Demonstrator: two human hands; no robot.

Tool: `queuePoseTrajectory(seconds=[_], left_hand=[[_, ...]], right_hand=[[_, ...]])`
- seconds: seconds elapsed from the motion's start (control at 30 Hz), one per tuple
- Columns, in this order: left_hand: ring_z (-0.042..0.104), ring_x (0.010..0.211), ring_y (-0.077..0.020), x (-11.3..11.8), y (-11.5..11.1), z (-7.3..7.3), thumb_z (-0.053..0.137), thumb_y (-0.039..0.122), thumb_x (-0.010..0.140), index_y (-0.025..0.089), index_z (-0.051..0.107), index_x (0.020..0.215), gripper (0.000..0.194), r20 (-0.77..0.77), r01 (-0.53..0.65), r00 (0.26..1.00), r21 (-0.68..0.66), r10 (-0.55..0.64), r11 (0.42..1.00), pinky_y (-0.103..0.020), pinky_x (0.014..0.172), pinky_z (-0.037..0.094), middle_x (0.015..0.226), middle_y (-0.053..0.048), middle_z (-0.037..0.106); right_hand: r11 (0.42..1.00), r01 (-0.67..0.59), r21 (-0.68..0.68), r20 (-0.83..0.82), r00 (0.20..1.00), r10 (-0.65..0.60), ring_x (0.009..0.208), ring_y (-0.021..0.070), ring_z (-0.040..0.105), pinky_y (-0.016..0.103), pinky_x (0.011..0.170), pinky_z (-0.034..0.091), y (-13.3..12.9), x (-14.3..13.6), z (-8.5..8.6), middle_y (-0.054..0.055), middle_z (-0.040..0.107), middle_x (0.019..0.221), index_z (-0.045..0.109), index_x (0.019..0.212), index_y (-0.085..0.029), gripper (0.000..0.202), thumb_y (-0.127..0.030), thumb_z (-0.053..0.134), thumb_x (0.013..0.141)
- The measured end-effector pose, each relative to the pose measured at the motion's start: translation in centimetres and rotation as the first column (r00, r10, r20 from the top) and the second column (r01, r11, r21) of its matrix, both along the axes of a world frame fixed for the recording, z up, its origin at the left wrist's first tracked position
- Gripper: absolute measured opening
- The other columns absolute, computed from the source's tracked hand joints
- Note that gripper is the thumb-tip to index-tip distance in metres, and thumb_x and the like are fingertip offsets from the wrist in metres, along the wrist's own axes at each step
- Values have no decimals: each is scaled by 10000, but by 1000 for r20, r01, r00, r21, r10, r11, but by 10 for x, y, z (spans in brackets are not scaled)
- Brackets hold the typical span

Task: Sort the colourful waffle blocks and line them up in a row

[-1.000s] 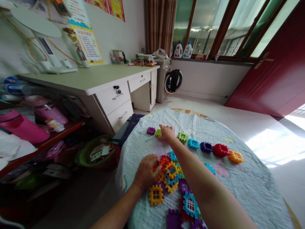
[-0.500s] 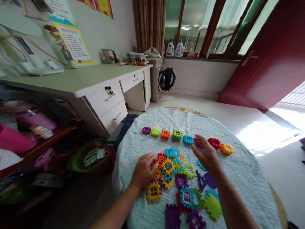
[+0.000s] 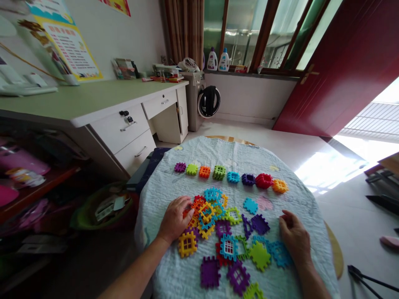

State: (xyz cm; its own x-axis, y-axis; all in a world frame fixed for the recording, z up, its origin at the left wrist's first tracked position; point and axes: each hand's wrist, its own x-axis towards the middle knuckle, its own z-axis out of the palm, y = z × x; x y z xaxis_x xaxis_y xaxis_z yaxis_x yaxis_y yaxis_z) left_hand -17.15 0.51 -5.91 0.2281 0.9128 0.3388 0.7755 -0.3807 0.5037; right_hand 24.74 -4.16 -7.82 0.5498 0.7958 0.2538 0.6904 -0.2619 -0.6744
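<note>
I judge this as between pickups: my left hand touches the pile, its grip unclear to me, my right hangs half-open by a blue piece, blocks line up toward the desk's far edge, and picking calls for separating overlaps.

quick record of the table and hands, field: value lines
left hand: at the left edge of the loose pile
right hand: beside a blue piece
far row: eight colors, purple at left end, yellow-orange at right
surface: pale blue cloth over a round table
behind: desk, washing machine with door open
</note>
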Motion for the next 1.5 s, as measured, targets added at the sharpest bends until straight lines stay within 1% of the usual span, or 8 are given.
queuePoseTrajectory(seconds=[0.2, 0.37, 0.53, 0.73, 1.0, 1.17, 1.3, 1.5], left_hand=[[607, 1108, -238, 1, 6, 0, 577, 281, 838, 232, 650, 961, 151, 6, -5, 1000, 28, 5, 1000, -436, 990, 487, 1130, -59, 683], [603, 1120, -235, 1, 9, -1, 567, 278, 844, 232, 648, 962, 150, -4, 10, 1000, -6, -10, 1000, -442, 1006, 478, 1144, -52, 681], [604, 1115, -236, 0, 13, -2, 572, 302, 846, 231, 651, 959, 156, 6, 9, 1000, -3, -9, 1000, -431, 994, 483, 1139, -58, 681], [600, 1111, -232, -2, 17, -3, 546, 328, 873, 225, 655, 957, 172, 26, 26, 999, -35, -25, 999, -428, 990, 480, 1148, -71, 675], [610, 1083, -232, -1, 17, 1, 546, 349, 878, 229, 659, 925, 171, 23, 20, 1000, -47, -18, 999, -426, 973, 487, 1119, -63, 675], [607, 1083, -230, -2, 18, -3, 551, 347, 875, 231, 657, 935, 168, 8, 13, 1000, -25, -13, 1000, -421, 972, 484, 1125, -62, 669], [596, 1093, -230, -2, 19, -5, 549, 339, 878, 229, 646, 955, 165, 4, 13, 1000, -34, -13, 999, -429, 985, 470, 1131, -64, 662], [589, 1111, -239, 0, 18, -1, 547, 338, 877, 227, 646, 936, 160, -11, 9, 1000, -60, -10, 998, -440, 996, 458, 1142, -62, 659]], right_hand=[[999, -32, -7, 8, 999, 32, 739, 234, 676, 348, 726, 516, 1, 1, -1, 77, 723, 838, 662, 1043, -167, 470, -485, 507, 734], [998, -44, -32, -6, 999, 44, 748, 224, 669, 340, 728, 510, 2, 3, -5, 66, 715, 855, 654, 1053, -171, 467, -484, 495, 745], [997, -40, -60, -34, 999, 38, 769, 227, 671, 344, 741, 508, 4, 4, -8, 65, 711, 874, 652, 1071, -171, 489, -491, 492, 737], [998, -42, -48, -30, 999, 40, 749, 228, 671, 343, 721, 508, 6, 4, -4, 66, 715, 850, 661, 1056, -169, 489, -489, 490, 728], [998, -57, -22, -33, 998, 56, 714, 223, 672, 333, 687, 514, 6, 3, -3, 60, 719, 814, 670, 1024, -177, 447, -468, 505, 727], [998, -56, -17, -20, 998, 56, 715, 221, 669, 334, 693, 516, 6, 3, -3, 57, 717, 808, 670, 1023, -179, 447, -466, 500, 725], [998, -62, -24, -6, 998, 62, 717, 219, 666, 338, 697, 516, 6, 2, -2, 55, 718, 816, 670, 1031, -179, 445, -458, 494, 732], [998, -62, -28, -25, 998, 62, 725, 224, 669, 344, 706, 516, 6, 3, -2, 64, 716, 823, 665, 1037, -169, 459, -462, 492, 729]])
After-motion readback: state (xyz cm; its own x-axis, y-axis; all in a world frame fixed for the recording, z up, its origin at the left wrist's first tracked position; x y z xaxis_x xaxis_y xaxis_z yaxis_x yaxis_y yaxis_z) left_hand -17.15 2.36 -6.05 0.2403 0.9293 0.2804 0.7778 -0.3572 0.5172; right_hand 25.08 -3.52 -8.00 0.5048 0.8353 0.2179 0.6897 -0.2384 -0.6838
